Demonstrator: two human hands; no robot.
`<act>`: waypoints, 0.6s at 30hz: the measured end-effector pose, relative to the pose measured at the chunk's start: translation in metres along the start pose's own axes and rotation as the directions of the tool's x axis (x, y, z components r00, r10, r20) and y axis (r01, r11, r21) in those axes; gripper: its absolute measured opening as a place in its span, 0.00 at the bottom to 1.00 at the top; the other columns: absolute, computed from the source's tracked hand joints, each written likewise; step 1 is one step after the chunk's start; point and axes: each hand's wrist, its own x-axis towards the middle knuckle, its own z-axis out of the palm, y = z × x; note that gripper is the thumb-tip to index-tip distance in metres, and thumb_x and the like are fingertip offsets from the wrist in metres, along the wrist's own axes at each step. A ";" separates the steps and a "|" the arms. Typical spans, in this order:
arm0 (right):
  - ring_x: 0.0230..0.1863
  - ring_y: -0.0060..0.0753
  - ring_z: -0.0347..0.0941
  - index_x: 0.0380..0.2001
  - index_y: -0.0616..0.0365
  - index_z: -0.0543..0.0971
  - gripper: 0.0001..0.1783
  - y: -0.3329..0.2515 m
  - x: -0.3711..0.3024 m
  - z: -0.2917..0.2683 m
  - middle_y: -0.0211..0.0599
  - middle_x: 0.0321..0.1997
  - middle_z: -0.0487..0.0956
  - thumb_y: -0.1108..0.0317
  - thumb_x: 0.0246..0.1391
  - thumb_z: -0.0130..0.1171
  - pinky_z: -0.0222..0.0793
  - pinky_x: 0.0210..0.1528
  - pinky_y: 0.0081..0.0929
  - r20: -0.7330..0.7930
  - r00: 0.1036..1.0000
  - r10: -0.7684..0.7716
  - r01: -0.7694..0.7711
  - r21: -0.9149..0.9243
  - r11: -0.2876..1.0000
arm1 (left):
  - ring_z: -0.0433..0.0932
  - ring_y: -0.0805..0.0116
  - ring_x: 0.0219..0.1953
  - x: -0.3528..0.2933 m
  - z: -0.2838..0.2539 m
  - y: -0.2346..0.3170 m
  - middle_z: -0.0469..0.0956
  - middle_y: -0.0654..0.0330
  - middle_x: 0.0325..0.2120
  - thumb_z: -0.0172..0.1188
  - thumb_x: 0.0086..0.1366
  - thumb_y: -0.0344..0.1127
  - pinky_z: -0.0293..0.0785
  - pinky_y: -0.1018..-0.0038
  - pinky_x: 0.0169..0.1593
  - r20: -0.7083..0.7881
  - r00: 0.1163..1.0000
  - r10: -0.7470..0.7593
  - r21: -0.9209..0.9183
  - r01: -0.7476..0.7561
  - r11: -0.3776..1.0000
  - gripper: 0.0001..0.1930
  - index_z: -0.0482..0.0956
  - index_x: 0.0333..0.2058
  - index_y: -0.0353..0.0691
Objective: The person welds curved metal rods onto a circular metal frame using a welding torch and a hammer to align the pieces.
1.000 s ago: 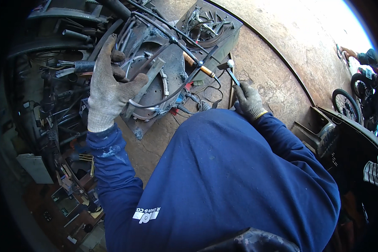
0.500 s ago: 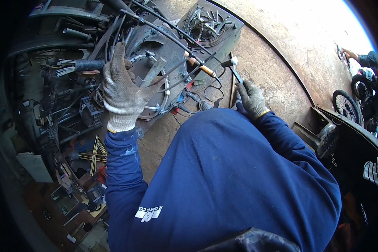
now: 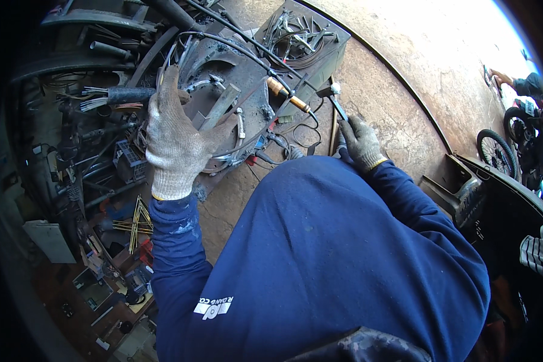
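Observation:
My left hand (image 3: pixel 178 136), in a grey-white work glove, is over a cluttered metal work surface. Its thumb and forefinger are stretched far apart, while the other fingers curl behind. A thin dark metal rod (image 3: pixel 238 49), bent into a loop, runs from the forefinger round to the thumb side; the palm hides the exact contact. Beneath it lie a round metal rim (image 3: pixel 240 128) and a flat grey bar (image 3: pixel 223 99). My right hand (image 3: pixel 363 143), gloved too, is closed round the handle of a hammer (image 3: pixel 338 104), head up. A copper-coloured welding holder (image 3: pixel 288 95) lies between the hands.
A metal box (image 3: pixel 323 51) with wire and scrap on top stands at the far side. Tubes and rods (image 3: pixel 111 51) crowd the left. A long dark strip (image 3: pixel 398 75) crosses the floor. At right are a bicycle wheel (image 3: pixel 498 151) and part of another person (image 3: pixel 528 87).
The bent rod has come down closer to the work surface, its loop swinging toward me. My left hand has shifted slightly nearer with it. My right hand and the hammer have hardly moved.

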 end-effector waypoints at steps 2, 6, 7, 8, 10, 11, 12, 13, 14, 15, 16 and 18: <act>0.37 0.62 0.77 0.36 0.60 0.79 0.22 0.000 0.001 0.000 0.58 0.31 0.79 0.49 0.65 0.54 0.70 0.36 0.48 -0.008 1.000 -0.002 0.002 -0.001 1.000 | 0.73 0.53 0.48 0.001 -0.002 0.002 0.71 0.45 0.47 0.80 0.43 0.49 0.75 0.60 0.49 0.022 0.999 -0.028 -0.018 0.029 0.999 0.57 0.58 0.66 0.29; 0.35 0.62 0.77 0.34 0.61 0.79 0.21 0.005 0.002 0.003 0.57 0.30 0.78 0.50 0.65 0.55 0.70 0.35 0.48 -0.025 0.999 -0.031 0.031 0.000 1.000 | 0.73 0.54 0.45 0.001 -0.003 0.000 0.70 0.47 0.43 0.80 0.43 0.50 0.76 0.58 0.46 0.001 1.000 0.006 -0.027 -0.006 1.000 0.56 0.59 0.66 0.30; 0.35 0.62 0.77 0.34 0.61 0.78 0.21 0.004 0.002 0.003 0.57 0.29 0.78 0.51 0.64 0.55 0.70 0.35 0.48 -0.034 0.999 -0.039 0.039 0.006 0.999 | 0.73 0.55 0.43 0.001 -0.001 -0.002 0.70 0.49 0.41 0.81 0.43 0.51 0.77 0.59 0.44 -0.022 0.999 0.045 -0.015 -0.045 0.999 0.56 0.59 0.65 0.30; 0.33 0.60 0.77 0.35 0.61 0.79 0.20 0.002 0.001 0.002 0.56 0.28 0.78 0.52 0.64 0.56 0.69 0.34 0.46 -0.049 0.997 -0.052 0.053 0.014 0.999 | 0.73 0.54 0.44 0.002 0.000 -0.003 0.70 0.48 0.41 0.81 0.43 0.51 0.77 0.58 0.44 -0.013 0.999 0.029 -0.008 -0.029 1.000 0.56 0.59 0.65 0.30; 0.29 0.56 0.78 0.36 0.60 0.80 0.18 -0.004 -0.004 -0.001 0.53 0.25 0.77 0.54 0.65 0.56 0.69 0.32 0.43 -0.082 0.994 -0.079 0.082 0.032 0.996 | 0.73 0.53 0.44 0.004 0.001 -0.004 0.71 0.47 0.42 0.80 0.43 0.51 0.77 0.57 0.45 0.003 1.000 -0.002 0.010 0.002 1.000 0.55 0.60 0.64 0.29; 0.27 0.53 0.77 0.37 0.60 0.80 0.17 -0.008 -0.006 -0.003 0.51 0.24 0.77 0.56 0.65 0.56 0.69 0.31 0.42 -0.121 0.985 -0.120 0.131 0.088 0.987 | 0.73 0.52 0.45 0.005 0.002 -0.003 0.71 0.46 0.43 0.80 0.43 0.51 0.77 0.57 0.45 0.007 1.000 -0.021 0.008 0.021 1.000 0.55 0.60 0.64 0.30; 0.26 0.50 0.77 0.39 0.60 0.81 0.16 -0.013 -0.009 -0.004 0.49 0.23 0.77 0.57 0.65 0.56 0.69 0.29 0.40 -0.163 0.974 -0.158 0.182 0.142 0.973 | 0.74 0.51 0.45 0.006 0.002 0.000 0.71 0.46 0.43 0.79 0.43 0.51 0.77 0.56 0.46 0.011 0.999 -0.039 0.007 0.039 0.999 0.55 0.60 0.64 0.30; 0.24 0.47 0.77 0.40 0.59 0.81 0.15 -0.020 -0.011 -0.006 0.47 0.22 0.76 0.59 0.65 0.55 0.69 0.28 0.38 -0.205 0.960 -0.191 0.232 0.195 0.953 | 0.74 0.50 0.46 0.007 0.002 0.002 0.72 0.45 0.44 0.79 0.44 0.52 0.77 0.56 0.46 0.018 0.998 -0.059 0.008 0.059 0.998 0.54 0.61 0.64 0.30; 0.24 0.45 0.76 0.41 0.59 0.81 0.14 -0.030 -0.013 -0.010 0.46 0.22 0.76 0.60 0.65 0.55 0.68 0.28 0.37 -0.203 0.958 -0.204 0.251 0.244 0.937 | 0.75 0.49 0.46 0.007 0.006 0.002 0.72 0.43 0.45 0.79 0.44 0.52 0.77 0.55 0.46 0.033 0.997 -0.074 0.017 0.074 0.997 0.54 0.60 0.64 0.30; 0.23 0.44 0.76 0.43 0.59 0.81 0.14 -0.043 -0.014 -0.016 0.45 0.21 0.76 0.61 0.65 0.54 0.68 0.28 0.36 -0.203 0.955 -0.216 0.270 0.292 0.917 | 0.76 0.47 0.46 0.006 0.009 0.002 0.72 0.42 0.46 0.78 0.44 0.52 0.78 0.55 0.46 0.047 0.995 -0.089 0.026 0.088 0.996 0.54 0.60 0.64 0.31; 0.23 0.42 0.76 0.44 0.59 0.81 0.14 -0.056 -0.016 -0.024 0.43 0.21 0.76 0.62 0.66 0.54 0.68 0.28 0.34 -0.206 0.952 -0.228 0.288 0.337 0.896 | 0.77 0.46 0.47 0.007 0.012 0.002 0.72 0.40 0.47 0.78 0.45 0.52 0.78 0.54 0.47 0.060 0.993 -0.102 0.032 0.100 0.994 0.54 0.60 0.65 0.32; 0.24 0.41 0.77 0.44 0.60 0.81 0.13 -0.075 -0.015 -0.035 0.43 0.22 0.78 0.64 0.65 0.53 0.69 0.28 0.35 -0.118 0.967 -0.224 0.251 0.340 0.906 | 0.79 0.44 0.47 0.011 0.015 0.010 0.72 0.38 0.47 0.77 0.45 0.52 0.80 0.53 0.46 0.110 0.982 -0.151 0.074 0.144 0.987 0.54 0.59 0.65 0.33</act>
